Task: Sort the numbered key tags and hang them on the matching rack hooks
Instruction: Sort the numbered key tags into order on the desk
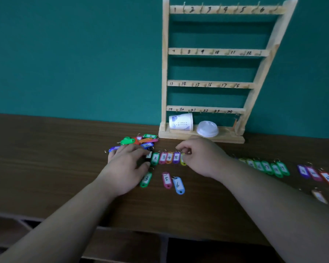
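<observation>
A wooden rack (pixel 262 67) with numbered hooks 1 to 24 stands against the teal wall, with one orange tag (pixel 235 122) hanging at its bottom right. On the brown table lies a row of tags marked 2, 3, 4, 5 (pixel 165 158). My left hand (pixel 128 166) pinches a black tag (pixel 148 156) at the row's left end. My right hand (pixel 199 158) pinches a yellow tag (pixel 183 160) at the row's right end. Below lie tags 13 (pixel 146 179), 5 (pixel 166 180) and 6 (pixel 178 185). An unsorted pile (pixel 139 141) sits behind my left hand.
A paper cup (pixel 181 121) lies on its side on the rack's base beside a white lid (pixel 207 129). Green tags (pixel 268 167) and purple and red tags (pixel 315 174) line up at the right, and one more tag (pixel 319 196) lies near the right edge. Open shelves (pixel 131 243) sit below the table front.
</observation>
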